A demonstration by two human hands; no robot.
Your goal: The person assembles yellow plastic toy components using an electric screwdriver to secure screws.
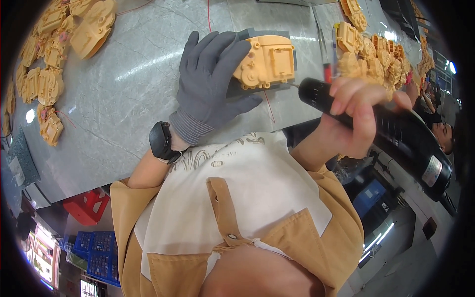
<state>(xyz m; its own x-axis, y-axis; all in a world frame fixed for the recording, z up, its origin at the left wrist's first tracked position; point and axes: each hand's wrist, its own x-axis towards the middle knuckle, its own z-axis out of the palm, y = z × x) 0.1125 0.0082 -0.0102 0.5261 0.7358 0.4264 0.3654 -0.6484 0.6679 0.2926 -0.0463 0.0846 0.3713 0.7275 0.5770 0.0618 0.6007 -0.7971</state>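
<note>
My left hand (205, 79), in a grey knitted glove, rests against the left side of a yellow-orange plastic housing (272, 59). Its index finger lies over the housing's edge, and the thumb stretches along the near side. Beneath the housing is a dark grey block (245, 33), showing at its edges. My bare right hand (354, 111) grips a black electric screwdriver (396, 133). The driver's thin bit points left, close to the housing's lower right corner; whether it touches a screw cannot be made out.
Many similar yellow-orange housings lie in heaps at the far left (49, 84) and far right (376, 57) of the grey marbled table (123, 119). A red-handled tool (327, 73) lies right of the block. Another person (442, 133) is at the right. Blue crates (101, 255) stand below left.
</note>
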